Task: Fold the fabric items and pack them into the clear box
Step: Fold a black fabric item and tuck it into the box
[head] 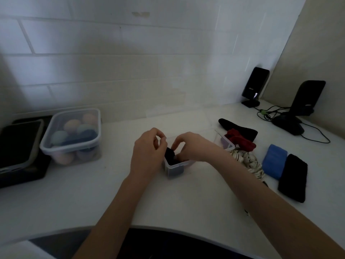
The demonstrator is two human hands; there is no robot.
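A clear box [226, 143] stands in the middle of the white counter. A folded black fabric piece [170, 156] sits in its near left end. My right hand [194, 146] reaches over the box and presses its fingers on that black piece. My left hand [147, 152] is at the box's left corner, fingers curled at the rim beside the fabric. To the right lie a red fabric [240, 140], a long black fabric [237, 128], a striped white fabric [250, 161], a folded blue fabric [273, 160] and a folded black fabric [293, 177].
A lidded clear tub of coloured balls [71, 135] stands at the left, with dark flat devices [18, 148] beside it. Two black speakers [254, 86] [306, 98], a mouse [288, 124] and cables sit at the back right. The counter's front edge curves near my body.
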